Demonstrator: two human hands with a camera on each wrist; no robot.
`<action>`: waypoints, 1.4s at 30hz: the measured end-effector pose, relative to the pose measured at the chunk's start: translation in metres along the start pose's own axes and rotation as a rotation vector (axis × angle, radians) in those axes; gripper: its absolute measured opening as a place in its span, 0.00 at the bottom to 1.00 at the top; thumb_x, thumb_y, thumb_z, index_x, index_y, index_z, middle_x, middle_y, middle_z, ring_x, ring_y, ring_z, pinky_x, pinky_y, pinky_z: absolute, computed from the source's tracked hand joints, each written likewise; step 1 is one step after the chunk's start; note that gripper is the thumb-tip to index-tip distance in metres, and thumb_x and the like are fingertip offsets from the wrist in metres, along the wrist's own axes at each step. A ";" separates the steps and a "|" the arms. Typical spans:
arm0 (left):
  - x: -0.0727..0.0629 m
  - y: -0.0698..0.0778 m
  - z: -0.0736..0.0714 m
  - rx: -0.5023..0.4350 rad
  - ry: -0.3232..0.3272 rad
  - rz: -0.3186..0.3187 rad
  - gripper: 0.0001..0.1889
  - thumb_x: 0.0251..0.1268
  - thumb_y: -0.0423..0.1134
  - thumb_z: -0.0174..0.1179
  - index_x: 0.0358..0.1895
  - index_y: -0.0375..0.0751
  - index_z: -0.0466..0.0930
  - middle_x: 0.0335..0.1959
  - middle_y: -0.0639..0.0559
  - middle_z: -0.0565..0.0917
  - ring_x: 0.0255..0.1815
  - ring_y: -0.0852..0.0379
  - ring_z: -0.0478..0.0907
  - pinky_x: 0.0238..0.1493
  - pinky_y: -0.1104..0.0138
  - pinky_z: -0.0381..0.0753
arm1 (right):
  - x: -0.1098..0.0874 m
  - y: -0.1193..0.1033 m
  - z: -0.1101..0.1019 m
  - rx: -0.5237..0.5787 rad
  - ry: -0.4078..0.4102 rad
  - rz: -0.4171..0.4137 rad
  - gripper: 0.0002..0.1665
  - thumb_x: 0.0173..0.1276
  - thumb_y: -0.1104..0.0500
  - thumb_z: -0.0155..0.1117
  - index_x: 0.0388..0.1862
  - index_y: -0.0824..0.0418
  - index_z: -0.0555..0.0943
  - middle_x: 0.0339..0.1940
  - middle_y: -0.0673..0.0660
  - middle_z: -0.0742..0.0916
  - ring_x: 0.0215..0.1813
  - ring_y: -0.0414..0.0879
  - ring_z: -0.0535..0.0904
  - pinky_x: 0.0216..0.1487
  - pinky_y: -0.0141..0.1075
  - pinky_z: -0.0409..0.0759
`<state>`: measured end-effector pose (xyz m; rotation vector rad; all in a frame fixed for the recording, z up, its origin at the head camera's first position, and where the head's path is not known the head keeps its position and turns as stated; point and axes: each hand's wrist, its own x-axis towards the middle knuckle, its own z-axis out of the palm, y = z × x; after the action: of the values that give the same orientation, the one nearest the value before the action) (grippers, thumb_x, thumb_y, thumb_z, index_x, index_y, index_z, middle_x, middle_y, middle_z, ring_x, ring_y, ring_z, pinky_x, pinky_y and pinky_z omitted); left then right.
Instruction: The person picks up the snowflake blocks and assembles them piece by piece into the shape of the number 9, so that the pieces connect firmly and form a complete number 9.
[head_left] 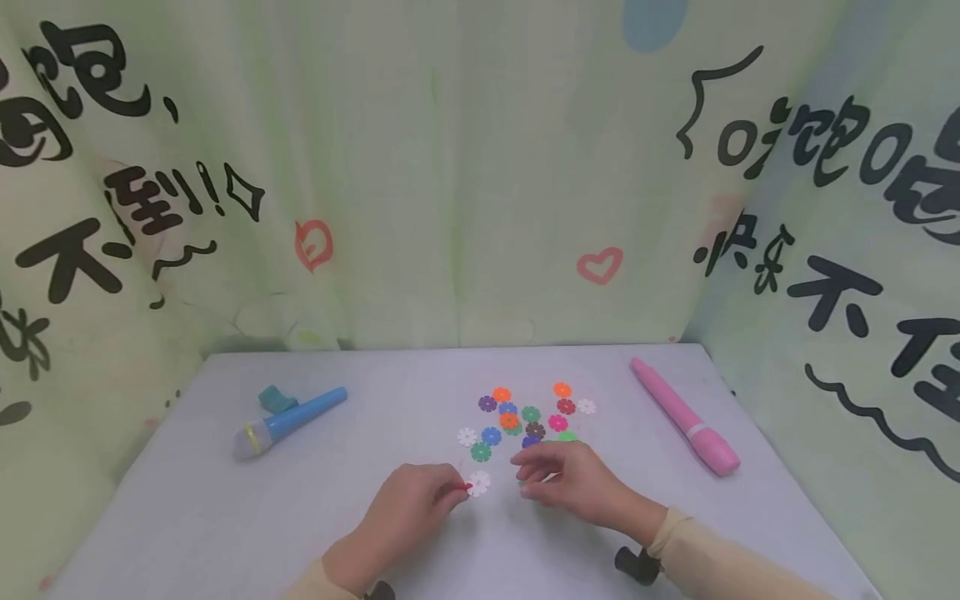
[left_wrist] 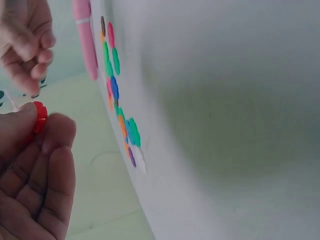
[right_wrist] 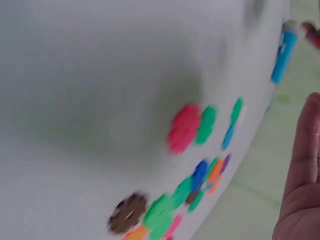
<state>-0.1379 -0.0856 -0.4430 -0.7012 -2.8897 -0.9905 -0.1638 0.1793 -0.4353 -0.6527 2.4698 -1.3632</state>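
In the head view my left hand (head_left: 412, 504) pinches a red snowflake-shaped plastic disc (head_left: 467, 486) between thumb and fingertips. A white notched disc (head_left: 479, 483) adjoins it; whether the two are interlocked I cannot tell. The left wrist view shows the red disc (left_wrist: 40, 117) held edge-on above the table. My right hand (head_left: 570, 483) hovers to the right, its fingers slightly bent, with nothing visibly gripped. Beyond both hands lie several loose notched discs, among them a green one (head_left: 481, 452), a blue one (head_left: 491, 436) and a dark brown one (head_left: 536, 430). The right hand partly hides some discs.
A blue microphone-shaped tube with a clear end (head_left: 296, 421) lies at the left, beside a small teal piece (head_left: 277, 399). At the right lies a pink tube (head_left: 686, 417). Patterned curtains (head_left: 457, 208) enclose the white table (head_left: 225, 517) at the back and sides.
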 end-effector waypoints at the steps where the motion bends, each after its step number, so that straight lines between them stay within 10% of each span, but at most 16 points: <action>1: 0.000 -0.002 -0.001 -0.003 -0.008 -0.011 0.04 0.62 0.41 0.71 0.38 0.50 0.88 0.29 0.67 0.83 0.28 0.68 0.76 0.35 0.72 0.80 | 0.001 0.005 -0.004 -0.034 -0.001 -0.005 0.22 0.61 0.63 0.75 0.54 0.64 0.83 0.40 0.53 0.87 0.41 0.43 0.84 0.40 0.34 0.83; 17: -0.003 -0.008 0.001 -0.092 -0.073 -0.026 0.09 0.61 0.37 0.71 0.36 0.50 0.79 0.28 0.66 0.81 0.27 0.67 0.74 0.35 0.72 0.80 | -0.004 0.049 -0.013 -0.492 -0.057 -0.020 0.19 0.58 0.61 0.78 0.50 0.56 0.86 0.35 0.39 0.81 0.37 0.36 0.75 0.38 0.32 0.79; 27: -0.003 -0.011 0.002 -0.122 -0.049 -0.034 0.16 0.63 0.36 0.69 0.54 0.47 0.84 0.36 0.65 0.86 0.34 0.69 0.79 0.40 0.72 0.81 | -0.002 0.051 -0.014 -0.469 -0.061 0.025 0.14 0.57 0.59 0.78 0.43 0.52 0.86 0.33 0.39 0.80 0.36 0.37 0.74 0.38 0.33 0.79; 42: -0.005 -0.013 0.004 -0.200 -0.064 -0.069 0.11 0.61 0.33 0.69 0.43 0.52 0.79 0.38 0.61 0.84 0.26 0.66 0.74 0.33 0.74 0.79 | 0.001 0.054 -0.012 -0.424 -0.081 0.093 0.16 0.57 0.59 0.78 0.40 0.49 0.81 0.31 0.40 0.80 0.35 0.39 0.76 0.37 0.33 0.80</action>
<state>-0.1377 -0.0942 -0.4548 -0.6560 -2.9147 -1.3035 -0.1845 0.2129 -0.4745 -0.6512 2.7037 -0.7658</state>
